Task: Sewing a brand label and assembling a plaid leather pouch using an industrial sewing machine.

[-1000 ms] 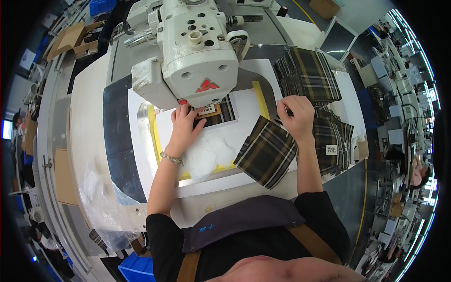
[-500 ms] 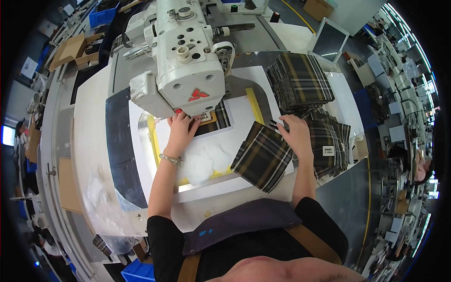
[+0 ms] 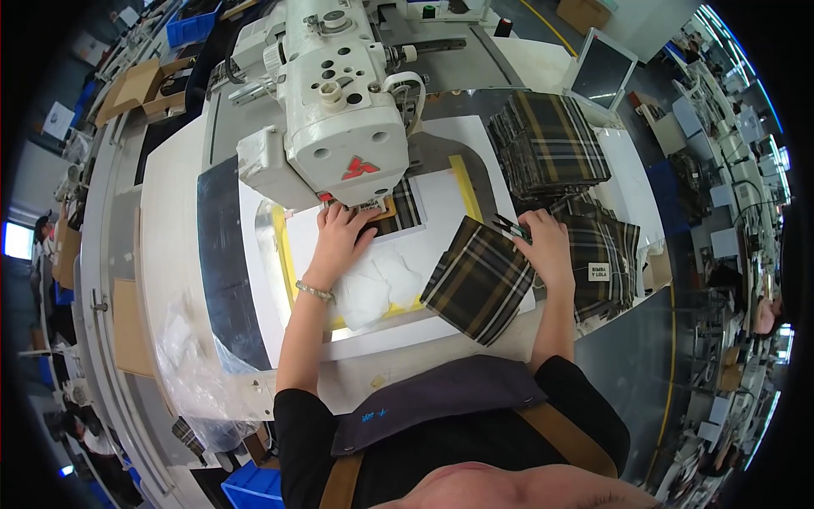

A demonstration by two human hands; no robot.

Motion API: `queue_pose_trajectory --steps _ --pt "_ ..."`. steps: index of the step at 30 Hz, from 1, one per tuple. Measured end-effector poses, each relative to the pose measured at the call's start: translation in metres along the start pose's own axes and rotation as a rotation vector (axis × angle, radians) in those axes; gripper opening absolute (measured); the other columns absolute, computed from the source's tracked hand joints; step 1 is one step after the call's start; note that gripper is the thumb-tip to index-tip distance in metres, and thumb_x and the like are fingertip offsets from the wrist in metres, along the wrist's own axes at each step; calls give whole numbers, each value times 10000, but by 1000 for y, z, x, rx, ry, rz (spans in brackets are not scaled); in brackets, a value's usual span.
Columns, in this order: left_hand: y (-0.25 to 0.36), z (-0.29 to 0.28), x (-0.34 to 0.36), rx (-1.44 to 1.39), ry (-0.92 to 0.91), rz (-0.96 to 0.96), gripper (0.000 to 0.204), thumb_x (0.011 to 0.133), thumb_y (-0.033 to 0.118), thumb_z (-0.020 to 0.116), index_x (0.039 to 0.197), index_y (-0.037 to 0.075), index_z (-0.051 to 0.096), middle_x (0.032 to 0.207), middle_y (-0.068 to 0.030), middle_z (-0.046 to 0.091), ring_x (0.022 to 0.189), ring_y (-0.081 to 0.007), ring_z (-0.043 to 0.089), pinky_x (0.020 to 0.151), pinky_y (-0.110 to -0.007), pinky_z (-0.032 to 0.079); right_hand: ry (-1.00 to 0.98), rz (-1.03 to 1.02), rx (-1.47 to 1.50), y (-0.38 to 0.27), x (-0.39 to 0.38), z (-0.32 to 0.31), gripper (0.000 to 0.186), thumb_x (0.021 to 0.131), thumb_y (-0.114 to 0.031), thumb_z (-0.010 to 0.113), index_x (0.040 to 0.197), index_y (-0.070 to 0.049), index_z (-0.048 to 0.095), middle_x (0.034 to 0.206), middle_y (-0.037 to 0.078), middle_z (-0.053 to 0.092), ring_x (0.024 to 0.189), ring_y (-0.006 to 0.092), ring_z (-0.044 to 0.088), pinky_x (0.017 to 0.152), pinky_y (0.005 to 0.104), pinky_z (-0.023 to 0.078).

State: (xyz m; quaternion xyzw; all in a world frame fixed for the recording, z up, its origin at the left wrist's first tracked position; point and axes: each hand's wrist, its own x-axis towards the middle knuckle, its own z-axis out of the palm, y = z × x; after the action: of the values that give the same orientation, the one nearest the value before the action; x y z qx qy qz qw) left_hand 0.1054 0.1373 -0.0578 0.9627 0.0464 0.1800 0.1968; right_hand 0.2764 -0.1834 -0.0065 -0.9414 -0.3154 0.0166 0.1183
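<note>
Plaid fabric piece (image 3: 409,208): lying flat just ahead and to the right of the left hand (image 3: 342,240), below the sewing machine head (image 3: 348,144), and bearing a pale label (image 3: 369,206) within an orange frame (image 3: 389,209) near those fingertips. On the left, resting palm down, pointing the fingers toward the machine, spreading the thumb wide of them, gripping nothing visible. Extending that forearm nearly straight from below, wearing a bracelet (image 3: 315,291) at the wrist. On the right, curling the fingers narrowly around a dark two-tipped tool (image 3: 513,229), aiming its tips leftward. Poising this right hand (image 3: 547,248) between loose plaid pieces (image 3: 479,276) on its left and a labelled plaid pile (image 3: 606,254) on its right, nearer than a plaid stack (image 3: 555,140).
</note>
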Motion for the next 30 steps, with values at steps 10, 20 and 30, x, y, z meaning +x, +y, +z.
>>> queue_pose_trajectory --steps 10,20,30 --pt "-18 31 7 35 257 -228 395 835 296 696 1109 27 603 1095 -148 536 1031 -327 456 945 -448 271 105 -101 93 0 2 17 121 827 -84 611 935 -53 565 907 124 604 836 358 591 763 458 455" --pt "-22 39 14 -73 265 -309 463 779 231 754 1168 71 560 1029 -108 581 1007 -303 479 952 -430 256 215 -232 285 -40 18 -9 111 820 -113 646 909 -70 595 875 60 611 852 257 592 755 383 427" --pt "-16 34 12 -97 300 -269 474 784 204 739 1192 76 533 1057 -97 566 1004 -297 472 976 -429 246 355 -435 491 -59 33 -39 65 815 -95 661 852 -62 618 809 53 634 772 249 606 742 352 441"
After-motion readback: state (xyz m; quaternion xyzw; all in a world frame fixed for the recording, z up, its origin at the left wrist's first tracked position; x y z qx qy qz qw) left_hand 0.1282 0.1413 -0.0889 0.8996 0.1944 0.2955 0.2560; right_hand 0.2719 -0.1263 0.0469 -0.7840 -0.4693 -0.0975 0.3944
